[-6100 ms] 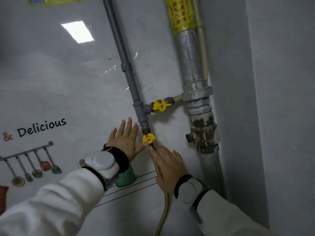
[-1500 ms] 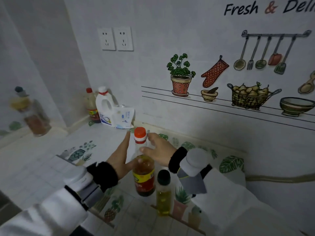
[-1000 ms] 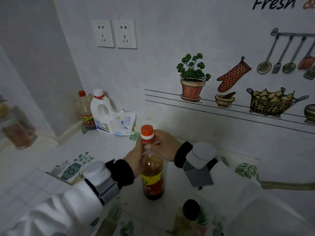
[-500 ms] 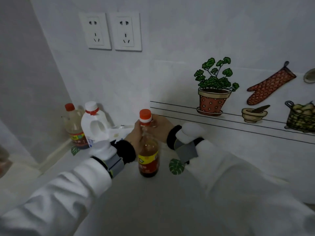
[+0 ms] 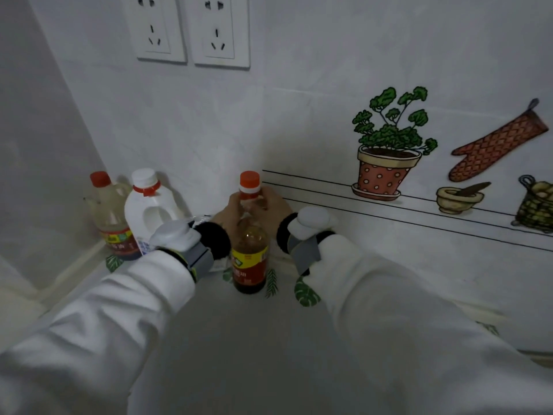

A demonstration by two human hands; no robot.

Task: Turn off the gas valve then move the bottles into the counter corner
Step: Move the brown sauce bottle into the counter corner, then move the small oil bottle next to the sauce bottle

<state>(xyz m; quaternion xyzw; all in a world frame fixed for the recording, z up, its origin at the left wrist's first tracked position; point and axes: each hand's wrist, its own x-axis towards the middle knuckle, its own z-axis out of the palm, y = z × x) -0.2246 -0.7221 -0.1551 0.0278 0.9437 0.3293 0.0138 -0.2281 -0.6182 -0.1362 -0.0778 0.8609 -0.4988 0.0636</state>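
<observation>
Both hands (image 5: 229,212) clasp the bottle (image 5: 250,250) neck, fingers largely hidden behind it

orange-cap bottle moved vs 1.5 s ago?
Yes. The orange-cap bottle now stands nearer the white jug in the corner, both hands gripping its neck.

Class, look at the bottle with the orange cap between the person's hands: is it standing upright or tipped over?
Upright. The orange-capped bottle stands with its base on the counter and cap straight above, the left hand and right hand around its neck.
</observation>
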